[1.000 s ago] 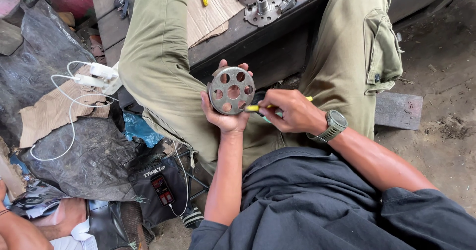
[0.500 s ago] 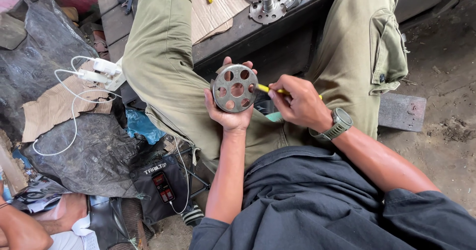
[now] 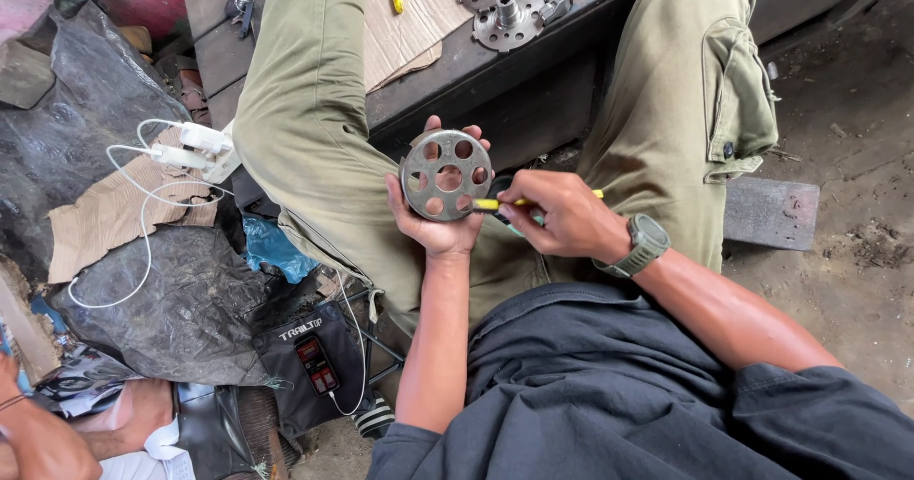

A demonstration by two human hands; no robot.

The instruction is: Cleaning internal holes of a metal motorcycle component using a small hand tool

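Now left hand [image 3: 440,223] cups our metal disc [image 3: 445,174]; right hand [image 3: 562,215] pinches yellow tool [image 3: 495,204] at rim, work midway.

Left hand [image 3: 433,223] cupped palm-up; right hand [image 3: 562,215] pinching, fingers curled.

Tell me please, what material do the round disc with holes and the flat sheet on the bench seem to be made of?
The round disc, held in the left hand, looks like metal: dull grey, bare, with worn, slightly rusty patches and cleanly cut round holes. The flat sheet on the bench seems to be cardboard: matt brown, with a torn, uneven edge.
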